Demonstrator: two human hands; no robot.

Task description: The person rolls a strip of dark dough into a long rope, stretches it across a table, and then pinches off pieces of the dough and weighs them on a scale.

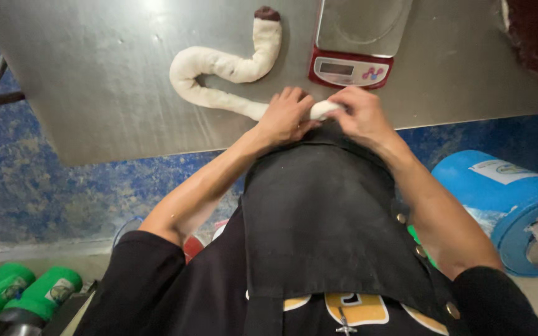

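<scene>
While both hands [325, 115] pinch dough rope [219, 65] end, red scale [353, 62] behind; blue drum [499, 199] right.

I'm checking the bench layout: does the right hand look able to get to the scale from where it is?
Probably yes: the right hand pinches the dough rope's end just below the scale, with only bare steel table between them.

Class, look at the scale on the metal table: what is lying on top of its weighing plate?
Nothing shows on the visible part of the scale plate; it looks bare and shiny. Its far end runs out of the picture, so that part cannot be checked. The dough rope lies beside it on the table.
</scene>
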